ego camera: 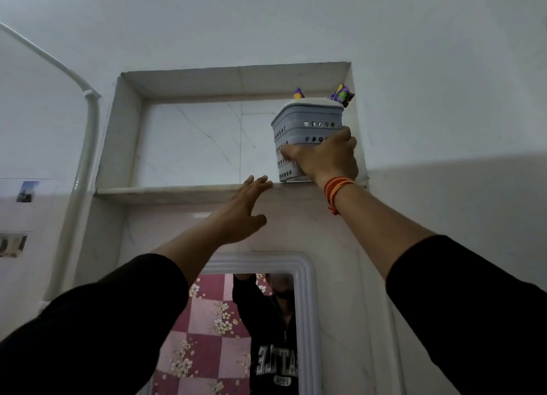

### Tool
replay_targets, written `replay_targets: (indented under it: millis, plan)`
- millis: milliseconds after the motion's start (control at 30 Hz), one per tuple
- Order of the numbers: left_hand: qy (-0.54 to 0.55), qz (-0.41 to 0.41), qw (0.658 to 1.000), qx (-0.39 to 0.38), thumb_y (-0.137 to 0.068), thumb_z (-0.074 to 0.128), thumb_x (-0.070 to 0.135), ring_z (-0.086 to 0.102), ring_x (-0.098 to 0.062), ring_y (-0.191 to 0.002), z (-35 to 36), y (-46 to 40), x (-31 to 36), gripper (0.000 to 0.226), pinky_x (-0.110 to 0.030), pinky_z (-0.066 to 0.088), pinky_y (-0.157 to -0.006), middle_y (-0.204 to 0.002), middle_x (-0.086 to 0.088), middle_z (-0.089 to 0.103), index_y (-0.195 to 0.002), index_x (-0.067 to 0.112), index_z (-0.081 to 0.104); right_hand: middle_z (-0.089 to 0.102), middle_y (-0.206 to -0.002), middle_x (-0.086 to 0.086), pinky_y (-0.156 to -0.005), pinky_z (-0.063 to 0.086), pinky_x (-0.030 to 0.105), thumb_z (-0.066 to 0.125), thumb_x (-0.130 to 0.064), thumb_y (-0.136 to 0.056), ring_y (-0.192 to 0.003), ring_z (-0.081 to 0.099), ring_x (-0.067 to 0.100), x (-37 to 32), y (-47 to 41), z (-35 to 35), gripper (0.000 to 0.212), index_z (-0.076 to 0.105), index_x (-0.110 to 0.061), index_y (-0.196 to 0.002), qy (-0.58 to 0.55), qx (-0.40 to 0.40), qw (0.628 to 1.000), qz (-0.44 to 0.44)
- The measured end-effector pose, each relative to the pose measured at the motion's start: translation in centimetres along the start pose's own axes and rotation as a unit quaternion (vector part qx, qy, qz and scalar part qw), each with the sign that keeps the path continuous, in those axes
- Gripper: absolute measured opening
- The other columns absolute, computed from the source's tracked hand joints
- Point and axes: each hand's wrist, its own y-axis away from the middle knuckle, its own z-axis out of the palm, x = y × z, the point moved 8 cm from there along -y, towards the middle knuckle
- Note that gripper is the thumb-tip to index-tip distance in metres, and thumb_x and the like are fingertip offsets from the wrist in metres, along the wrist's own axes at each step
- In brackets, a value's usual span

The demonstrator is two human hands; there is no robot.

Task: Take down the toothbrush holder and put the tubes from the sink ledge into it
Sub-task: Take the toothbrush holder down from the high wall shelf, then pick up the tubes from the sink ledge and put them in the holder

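- The right hand was wrapped around the lower half of the toothbrush holder, fingers curled across its front face and thumb side hidden behind; the grip looked firm.
- A red and orange thread band circled the right wrist, at 6 o'clock from that hand.
- The left hand was empty, fingers spread and loosely extended, fingertips just at the front edge of the shelf, at about 8 o'clock from the holder. Whether they touched the edge could not be told.
- The holder was a grey perforated plastic basket standing at the right end of the wall niche. Its base sat at or just above the shelf; actual lift-off could not be confirmed.
- Purple-patterned items stuck out of its top at 12 o'clock; their kind could not be made out.
- A white pipe ran down the wall at 9 o'clock from the niche; a mirror hung below at 6 o'clock.
- Neither sink ledge nor tubes were in view.
- Judgement: the first step, taking the holder down, was in hand and not yet done.
- Judgement: the next move called for drawing the holder clear of the niche's side wall and keeping it upright on the way down, so the contents stayed in; the free hand could steady its underside.
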Motion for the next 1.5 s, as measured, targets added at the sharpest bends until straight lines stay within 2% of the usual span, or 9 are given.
replay_targets:
  millis: [200,367,567,733,933,1200,1300,1400,1500]
  plan:
    - [0.033,-0.050,0.996,0.066,-0.097,0.054,0.020,0.056,-0.021,-0.126,-2.0,4.5,-0.6,0.053,-0.036,0.043,-0.103,-0.155,0.005,0.046,-0.147,0.034,0.044,0.051,-0.140,0.008,-0.087,0.046,0.031,0.090,-0.055,-0.060,-0.124,0.057,0.025,-1.4,5.4,-2.5,0.114,0.035,-0.010,-0.148,-0.057,-0.056,0.997,-0.011]
    - [0.108,-0.114,0.987,0.035,-0.100,0.054,0.024,0.065,-0.005,-0.081,1.1,11.2,-2.0,0.037,-0.019,0.052,-0.062,-0.131,0.002,0.061,-0.136,0.032,0.054,0.059,-0.120,-0.002,-0.087,0.061,0.037,0.095,-0.057,-0.039,-0.105,0.064,0.018,2.0,13.7,-2.4,0.120,0.039,-0.013,-0.135,-0.085,-0.102,0.991,0.031]
    - [0.179,-0.148,0.971,-0.050,-0.100,0.055,0.021,0.062,0.000,-0.092,8.4,23.0,-4.1,0.030,-0.003,0.048,-0.067,-0.121,0.012,0.062,-0.129,0.022,0.063,0.049,-0.107,-0.016,-0.065,0.039,0.005,0.099,-0.048,-0.044,-0.094,0.054,0.006,10.4,27.4,-1.2,0.116,0.035,-0.013,-0.135,-0.069,-0.147,0.982,0.092]
    - [0.176,-0.189,0.949,-0.179,-0.097,0.059,0.024,0.069,-0.015,-0.100,17.7,34.2,-7.4,0.029,-0.035,0.058,-0.089,-0.119,0.000,0.071,-0.124,0.019,0.068,0.054,-0.123,-0.009,-0.069,0.044,-0.005,0.101,-0.041,-0.041,-0.107,0.058,0.009,18.9,41.3,-0.1,0.122,0.037,-0.013,-0.140,-0.033,-0.151,0.976,0.153]
    - [0.160,-0.184,0.891,-0.384,-0.092,0.065,0.024,0.069,-0.015,-0.103,29.8,45.5,-8.8,0.028,-0.025,0.052,-0.090,-0.120,-0.002,0.074,-0.118,0.017,0.071,0.057,-0.132,0.010,-0.091,0.057,0.037,0.103,-0.034,-0.035,-0.119,0.063,0.028,27.7,56.0,-1.0,0.127,0.041,-0.006,-0.143,0.084,-0.134,0.956,0.246]
    - [0.106,-0.106,0.797,-0.586,-0.083,0.064,0.036,0.069,-0.032,-0.095,43.4,56.3,-8.2,0.034,-0.032,0.052,-0.084,-0.103,-0.014,0.074,-0.101,0.008,0.073,0.052,-0.121,-0.004,-0.079,0.050,0.018,0.107,-0.026,-0.031,-0.109,0.061,0.018,34.7,70.2,-4.3,0.128,0.038,-0.013,-0.137,0.153,-0.144,0.906,0.369]
    - [0.106,-0.099,0.785,-0.602,-0.081,0.052,0.050,0.069,-0.032,-0.089,46.6,58.5,-7.7,0.045,-0.034,0.054,-0.077,-0.096,-0.013,0.072,-0.094,0.011,0.069,0.053,-0.124,-0.003,-0.078,0.052,0.015,0.107,-0.024,-0.029,-0.110,0.061,0.018,35.7,74.0,-5.0,0.128,0.037,-0.014,-0.137,0.154,-0.130,0.895,0.397]
    - [0.089,-0.107,0.790,-0.597,-0.087,0.059,0.037,0.068,-0.029,-0.095,48.3,59.7,-7.4,0.029,-0.034,0.054,-0.081,-0.104,-0.009,0.070,-0.106,0.016,0.068,0.053,-0.132,-0.002,-0.084,0.053,0.004,0.108,-0.019,-0.030,-0.117,0.061,0.018,36.9,76.4,-5.7,0.129,0.035,-0.018,-0.136,0.130,-0.120,0.889,0.421]
    - [0.076,-0.080,0.802,-0.587,-0.084,0.061,0.038,0.067,-0.031,-0.099,48.5,59.6,-6.8,0.041,-0.039,0.055,-0.082,-0.112,-0.009,0.065,-0.121,0.021,0.061,0.045,-0.143,0.004,-0.098,0.058,0.023,0.108,-0.030,-0.029,-0.129,0.058,0.020,38.0,77.7,-5.9,0.137,0.030,-0.017,-0.140,0.109,-0.130,0.882,0.439]
